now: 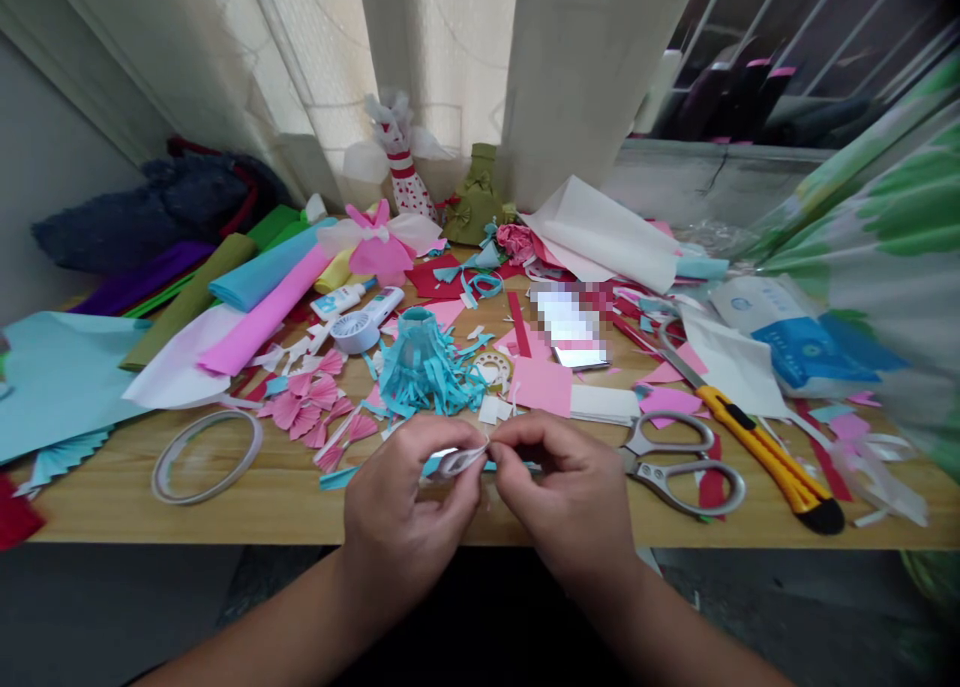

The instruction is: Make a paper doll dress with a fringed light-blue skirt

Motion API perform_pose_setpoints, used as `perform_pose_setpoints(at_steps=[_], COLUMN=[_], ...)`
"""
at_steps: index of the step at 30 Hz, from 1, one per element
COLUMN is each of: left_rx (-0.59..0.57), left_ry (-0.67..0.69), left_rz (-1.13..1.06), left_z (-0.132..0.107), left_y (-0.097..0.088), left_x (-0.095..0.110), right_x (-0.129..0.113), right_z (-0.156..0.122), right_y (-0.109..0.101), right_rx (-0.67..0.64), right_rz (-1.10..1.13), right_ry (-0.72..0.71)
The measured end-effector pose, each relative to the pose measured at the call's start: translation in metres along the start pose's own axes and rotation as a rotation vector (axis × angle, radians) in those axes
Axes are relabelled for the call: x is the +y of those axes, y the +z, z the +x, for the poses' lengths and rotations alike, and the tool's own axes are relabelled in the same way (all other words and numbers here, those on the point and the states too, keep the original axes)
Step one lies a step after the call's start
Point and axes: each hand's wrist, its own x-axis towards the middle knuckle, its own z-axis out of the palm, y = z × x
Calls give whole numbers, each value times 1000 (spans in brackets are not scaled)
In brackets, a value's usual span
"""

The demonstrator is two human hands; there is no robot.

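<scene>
Near the table's front edge, my left hand (416, 492) is closed around a small rolled white strip (457, 461); its material is hard to make out. My right hand (570, 497) pinches the strip's end, fingertips almost meeting the left ones. Just beyond the hands stands a blue fringed paper cone (416, 362). A pink paper square (541, 385) lies behind my right hand. To the right are grey-handled scissors (682, 462), their blades partly hidden behind my hand. A flat blue strip (341, 477) passes under the hands.
A tape roll (208, 457) lies at left, beside pink pleated paper pieces (311, 397). On the right is a yellow box cutter (772, 457). A blurred phone (570, 327), crepe paper rolls (262, 312) and two paper dress shapes, one olive (474, 202), sit farther back among scraps.
</scene>
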Motion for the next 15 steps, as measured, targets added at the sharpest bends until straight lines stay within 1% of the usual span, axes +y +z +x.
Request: perform_pose_setpoints(at_steps=[3, 8, 12, 15], left_rx=[12, 46, 33, 23], left_ry=[-41, -49, -16, 5], left_rz=[-5, 1, -9, -8], left_z=[0, 1, 1, 1], left_y=[-1, -2, -3, -4], left_x=[2, 4, 4, 4], right_x=[-1, -2, -2, -3], right_z=[0, -1, -2, -2], right_y=[-1, -2, -2, -2], right_rx=[-4, -30, -31, -20], right_rz=[33, 62, 42, 23], right_ry=[16, -1, -11, -46])
